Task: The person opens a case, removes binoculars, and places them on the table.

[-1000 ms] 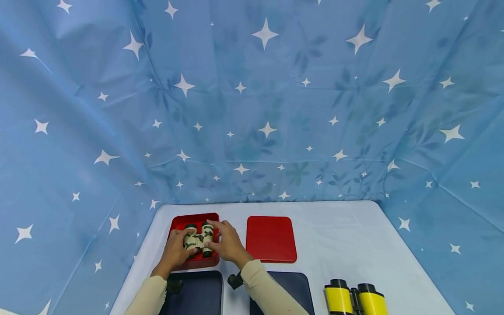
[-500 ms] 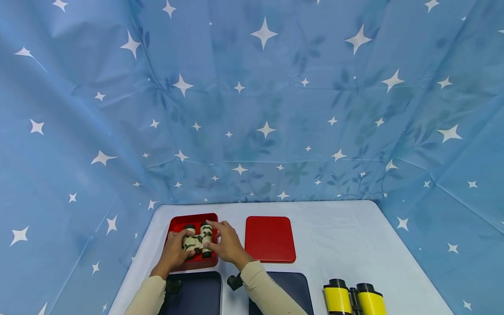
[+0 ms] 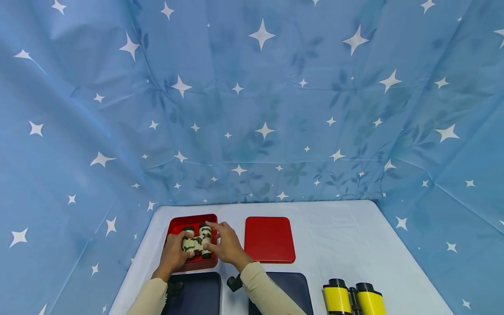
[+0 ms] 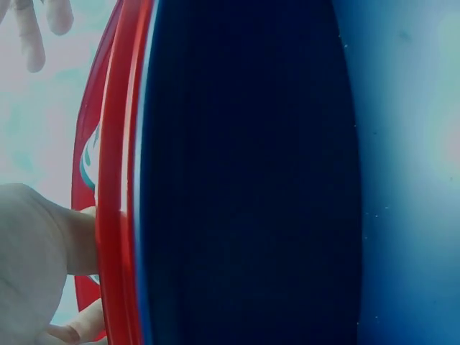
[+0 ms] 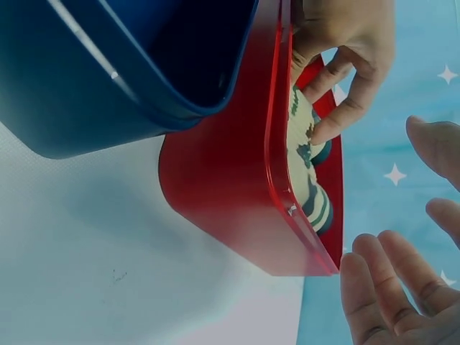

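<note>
Camouflage-patterned binoculars point(image 3: 197, 246) with dark ends lie in a red box point(image 3: 198, 264) at the back left of the table. My left hand point(image 3: 174, 253) holds their left barrel, thumb on the near side and fingers beyond. In the right wrist view the left fingers point(image 5: 338, 126) reach over the rim onto the binoculars point(image 5: 300, 158). My right hand point(image 3: 228, 246) is at the right barrel, its fingers and thumb spread. The right wrist view shows that hand point(image 5: 402, 287) with loose fingers, apart from the box.
A flat red lid-like piece point(image 3: 269, 239) lies right of the box. In front are an open navy box point(image 3: 197, 295) and a flat navy piece point(image 3: 293, 288), partly behind the right sleeve. Yellow and black binoculars point(image 3: 337, 299) stand at the front right. A starry blue curtain point(image 3: 252, 109) surrounds the table.
The head view has shifted slightly. Both hands stay at the camouflage binoculars, which remain in the red box.
</note>
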The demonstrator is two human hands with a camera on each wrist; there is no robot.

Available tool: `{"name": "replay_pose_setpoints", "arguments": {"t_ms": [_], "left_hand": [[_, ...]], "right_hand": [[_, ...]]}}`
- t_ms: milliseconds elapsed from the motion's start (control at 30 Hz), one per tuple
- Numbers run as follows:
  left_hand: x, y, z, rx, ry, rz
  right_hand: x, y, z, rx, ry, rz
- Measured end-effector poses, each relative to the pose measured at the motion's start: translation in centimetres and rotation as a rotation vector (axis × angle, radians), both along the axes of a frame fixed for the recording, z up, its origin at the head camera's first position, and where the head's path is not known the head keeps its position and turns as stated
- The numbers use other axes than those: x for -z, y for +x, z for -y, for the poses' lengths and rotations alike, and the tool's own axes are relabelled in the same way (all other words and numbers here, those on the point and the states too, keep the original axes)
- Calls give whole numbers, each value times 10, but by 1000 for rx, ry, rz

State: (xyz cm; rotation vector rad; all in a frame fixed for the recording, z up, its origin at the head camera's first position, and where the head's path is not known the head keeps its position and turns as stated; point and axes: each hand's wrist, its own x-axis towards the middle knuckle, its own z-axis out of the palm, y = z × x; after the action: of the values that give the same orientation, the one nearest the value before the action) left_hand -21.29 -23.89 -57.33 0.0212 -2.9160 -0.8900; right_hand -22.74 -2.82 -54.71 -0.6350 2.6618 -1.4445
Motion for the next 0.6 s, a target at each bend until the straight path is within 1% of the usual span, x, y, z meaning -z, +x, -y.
{"name": "replay_pose_setpoints", "arguments": {"t_ms": [233,400,600], "left_hand": [[-7,5,1,-21,18,-26],[-15,7,1,-27,22,-44],[-22,9,-4,-26,53,-71]], "right_hand": [[0,2,2,6,9,18],[-1,3,3,4,30,-2],[-2,4,3,-1,45,-24]]}}
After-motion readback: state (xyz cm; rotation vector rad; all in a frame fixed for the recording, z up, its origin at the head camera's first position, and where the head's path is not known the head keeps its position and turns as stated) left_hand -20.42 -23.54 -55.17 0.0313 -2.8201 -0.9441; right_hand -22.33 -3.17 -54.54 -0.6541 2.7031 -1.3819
